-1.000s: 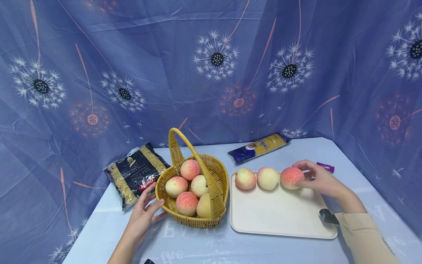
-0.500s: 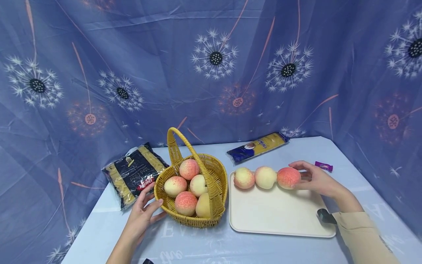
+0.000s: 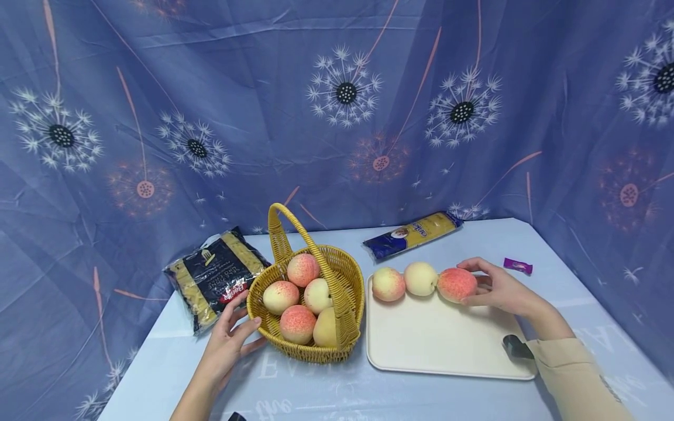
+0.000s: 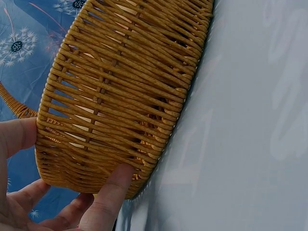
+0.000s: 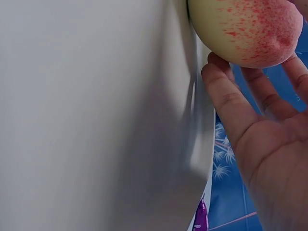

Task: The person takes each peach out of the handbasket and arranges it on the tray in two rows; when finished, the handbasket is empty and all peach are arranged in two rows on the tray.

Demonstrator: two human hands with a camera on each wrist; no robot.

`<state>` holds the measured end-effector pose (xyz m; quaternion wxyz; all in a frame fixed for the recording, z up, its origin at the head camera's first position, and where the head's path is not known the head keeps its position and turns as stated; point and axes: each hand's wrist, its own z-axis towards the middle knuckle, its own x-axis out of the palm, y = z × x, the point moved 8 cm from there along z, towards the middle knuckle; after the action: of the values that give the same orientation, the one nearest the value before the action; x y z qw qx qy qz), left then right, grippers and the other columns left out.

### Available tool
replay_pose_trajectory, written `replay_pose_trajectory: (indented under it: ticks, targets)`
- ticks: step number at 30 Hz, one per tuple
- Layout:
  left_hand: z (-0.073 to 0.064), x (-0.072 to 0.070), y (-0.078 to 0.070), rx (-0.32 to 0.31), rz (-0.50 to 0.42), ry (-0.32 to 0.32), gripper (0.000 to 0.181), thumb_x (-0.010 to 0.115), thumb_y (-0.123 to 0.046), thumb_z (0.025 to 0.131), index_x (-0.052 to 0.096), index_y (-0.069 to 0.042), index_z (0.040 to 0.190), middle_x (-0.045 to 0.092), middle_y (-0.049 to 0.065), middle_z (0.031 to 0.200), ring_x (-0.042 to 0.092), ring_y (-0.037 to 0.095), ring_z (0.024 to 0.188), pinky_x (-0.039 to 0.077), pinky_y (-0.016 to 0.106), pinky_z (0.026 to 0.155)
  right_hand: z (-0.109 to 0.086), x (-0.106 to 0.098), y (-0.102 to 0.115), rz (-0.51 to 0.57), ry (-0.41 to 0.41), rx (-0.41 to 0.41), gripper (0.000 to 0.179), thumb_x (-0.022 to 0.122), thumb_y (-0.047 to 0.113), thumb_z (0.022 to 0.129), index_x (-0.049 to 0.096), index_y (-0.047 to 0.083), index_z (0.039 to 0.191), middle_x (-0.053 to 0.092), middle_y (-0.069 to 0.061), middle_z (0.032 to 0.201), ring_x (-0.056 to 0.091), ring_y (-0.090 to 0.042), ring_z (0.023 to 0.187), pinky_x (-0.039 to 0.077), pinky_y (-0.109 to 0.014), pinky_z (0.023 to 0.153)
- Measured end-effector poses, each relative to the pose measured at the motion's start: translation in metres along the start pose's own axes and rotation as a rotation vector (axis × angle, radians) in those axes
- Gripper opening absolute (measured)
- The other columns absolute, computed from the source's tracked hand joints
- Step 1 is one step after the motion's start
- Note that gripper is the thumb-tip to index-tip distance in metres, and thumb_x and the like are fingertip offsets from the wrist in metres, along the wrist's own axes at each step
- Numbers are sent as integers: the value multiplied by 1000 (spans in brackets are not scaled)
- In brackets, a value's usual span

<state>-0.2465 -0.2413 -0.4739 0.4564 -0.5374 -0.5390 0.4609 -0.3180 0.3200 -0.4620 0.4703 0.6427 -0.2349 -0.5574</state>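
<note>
My right hand holds the right end of a red-blushed peach at the far side of a cream tray. That peach lies against the fingertips in the right wrist view. Left of it on the tray sit a pale peach and a yellow-pink peach, in one row. My left hand holds the left end of a yellow wicker basket, thumb and fingers spread about its rim and side wall. Several peaches lie in the basket under its arched handle.
Behind the basket's left side lies a dark pasta bag. A blue and yellow pasta packet lies at the table's back. A small purple wrapped sweet is beyond the tray's right corner. A blue dandelion-print curtain hangs behind.
My right hand has shifted slightly left with the blushed peach, which now meets the pale peach. The pale peach has moved a little left and back and turned. My left hand stays at the basket.
</note>
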Motion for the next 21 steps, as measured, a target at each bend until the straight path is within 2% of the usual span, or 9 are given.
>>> replay_pose_trajectory:
  ticks: [12,18,21]
  targets:
    - [1,-1,0,5,3,-5,75,67,-14,106,28,-30,168,34,22,162,67,15,123,66,45,100,0,2,1,-17,-6,-1,75,95,13,81,52,2,141,60,-23,144,63,5,115,58,-13,97]
    - [1,-1,1,1,-3,-7,75,67,-13,106,28,-30,168,34,21,162,67,14,123,66,44,99,-3,2,4,-57,-8,-4,75,94,14,83,51,3,144,61,-24,137,68,-19,117,59,-15,95]
    - [1,-1,1,1,-6,-5,75,67,-13,106,28,-30,168,34,21,162,67,14,123,66,44,100,-4,0,4,-94,-25,13,71,93,18,84,54,6,142,63,-21,134,68,-23,116,59,-16,95]
